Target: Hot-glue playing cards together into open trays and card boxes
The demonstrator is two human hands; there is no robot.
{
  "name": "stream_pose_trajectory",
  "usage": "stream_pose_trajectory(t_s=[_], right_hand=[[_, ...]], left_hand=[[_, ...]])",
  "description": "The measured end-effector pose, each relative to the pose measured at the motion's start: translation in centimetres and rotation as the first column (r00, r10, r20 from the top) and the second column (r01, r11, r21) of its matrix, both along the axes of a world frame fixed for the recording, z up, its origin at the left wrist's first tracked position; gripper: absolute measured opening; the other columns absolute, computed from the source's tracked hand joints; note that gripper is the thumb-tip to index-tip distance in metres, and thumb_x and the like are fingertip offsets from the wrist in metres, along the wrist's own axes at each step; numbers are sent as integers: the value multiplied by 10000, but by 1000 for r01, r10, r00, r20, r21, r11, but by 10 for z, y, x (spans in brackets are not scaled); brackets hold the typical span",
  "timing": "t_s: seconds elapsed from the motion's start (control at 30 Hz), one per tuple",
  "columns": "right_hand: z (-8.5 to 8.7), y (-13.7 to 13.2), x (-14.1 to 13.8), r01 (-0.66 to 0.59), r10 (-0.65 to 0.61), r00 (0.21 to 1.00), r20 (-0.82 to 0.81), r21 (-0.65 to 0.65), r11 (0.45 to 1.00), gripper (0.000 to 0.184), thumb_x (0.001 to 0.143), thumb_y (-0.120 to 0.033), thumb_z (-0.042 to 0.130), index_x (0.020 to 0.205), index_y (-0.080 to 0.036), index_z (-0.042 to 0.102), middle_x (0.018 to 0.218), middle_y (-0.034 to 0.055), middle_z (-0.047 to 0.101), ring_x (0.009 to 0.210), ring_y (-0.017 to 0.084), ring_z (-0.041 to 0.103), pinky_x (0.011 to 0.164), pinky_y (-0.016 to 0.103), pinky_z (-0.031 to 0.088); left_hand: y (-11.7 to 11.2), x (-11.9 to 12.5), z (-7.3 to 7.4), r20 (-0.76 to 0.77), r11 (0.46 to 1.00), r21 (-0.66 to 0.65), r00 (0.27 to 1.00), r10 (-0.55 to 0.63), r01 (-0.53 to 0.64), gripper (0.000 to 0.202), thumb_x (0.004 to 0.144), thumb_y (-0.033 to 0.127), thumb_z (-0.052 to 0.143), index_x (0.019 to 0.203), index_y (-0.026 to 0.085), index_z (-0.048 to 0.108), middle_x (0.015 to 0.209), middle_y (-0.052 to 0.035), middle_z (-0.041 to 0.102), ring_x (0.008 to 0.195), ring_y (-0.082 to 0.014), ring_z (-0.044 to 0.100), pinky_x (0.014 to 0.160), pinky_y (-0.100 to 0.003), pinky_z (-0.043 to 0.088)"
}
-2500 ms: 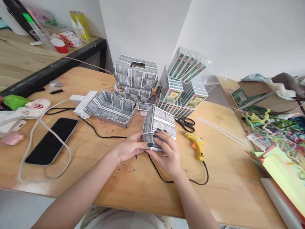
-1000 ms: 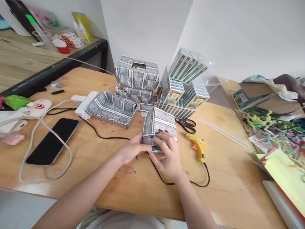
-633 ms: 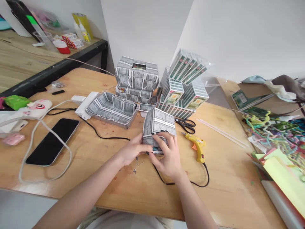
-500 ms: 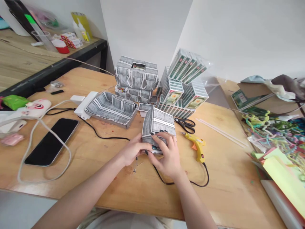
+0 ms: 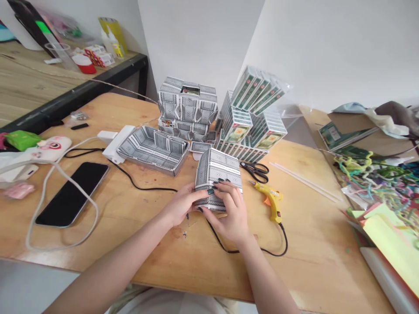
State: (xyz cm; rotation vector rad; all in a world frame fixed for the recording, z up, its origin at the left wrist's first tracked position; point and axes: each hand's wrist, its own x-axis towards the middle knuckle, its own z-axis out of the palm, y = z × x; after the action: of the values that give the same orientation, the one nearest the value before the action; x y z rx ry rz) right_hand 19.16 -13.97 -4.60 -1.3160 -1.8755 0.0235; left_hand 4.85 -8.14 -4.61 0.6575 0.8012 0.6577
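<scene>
Both hands hold a box-like piece built from grey patterned playing cards that rests on the wooden table. My left hand grips its near left corner, thumb pressed on the top. My right hand lies over the near edge, its fingers curled down on the cards. A yellow glue gun lies just right of my right hand, its black cord running under the piece.
An open card tray, a stacked card structure and wrapped card decks stand behind. Black scissors, a phone with white cable, glue sticks, coloured pipe cleaners and paper sheets lie around.
My hands stay on the card piece; the fingers of my right hand have shifted along its near edge and my left thumb has risen onto the top. The piece has hardly moved.
</scene>
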Motion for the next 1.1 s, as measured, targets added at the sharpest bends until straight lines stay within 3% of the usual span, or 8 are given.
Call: stream_pose_trajectory(t_s=[0.4,0.7,0.9,1.1], right_hand=[[-1,0,-3,18,-17,1000,-8,34,999,340,740,-330,679,1020,-201,536,1035,112,622,1071,261,556,890,465,477],[-8,3,8,-30,28,998,54,32,999,439,724,-354,706,1092,-192,528,1056,114,624,1096,259,548,904,458,480],[-8,5,13,-58,55,988,146,21,998,440,749,-400,673,1114,-202,528,1073,114,631,1081,259,568,934,474,457],[-6,4,13,-52,48,983,180,14,999,440,753,-419,663,1110,-190,548,1075,115,631,1086,252,564,943,460,455]], left_hand=[[1,0,1,-50,998,66,999,22,-19,348,674,197,692,1017,149,658,898,-46,707,773,-175,626,691,-269,477],[6,-7,1,-78,992,31,990,-117,120,415,672,306,738,1038,136,641,987,-97,686,891,-208,630,733,-292,498],[8,-9,1,-170,995,10,980,-101,104,382,613,258,772,957,142,651,980,-80,688,835,-197,642,719,-297,512],[11,-10,-3,-148,991,-3,980,-132,133,309,615,236,751,894,133,665,864,-67,697,736,-180,644,688,-297,507]])
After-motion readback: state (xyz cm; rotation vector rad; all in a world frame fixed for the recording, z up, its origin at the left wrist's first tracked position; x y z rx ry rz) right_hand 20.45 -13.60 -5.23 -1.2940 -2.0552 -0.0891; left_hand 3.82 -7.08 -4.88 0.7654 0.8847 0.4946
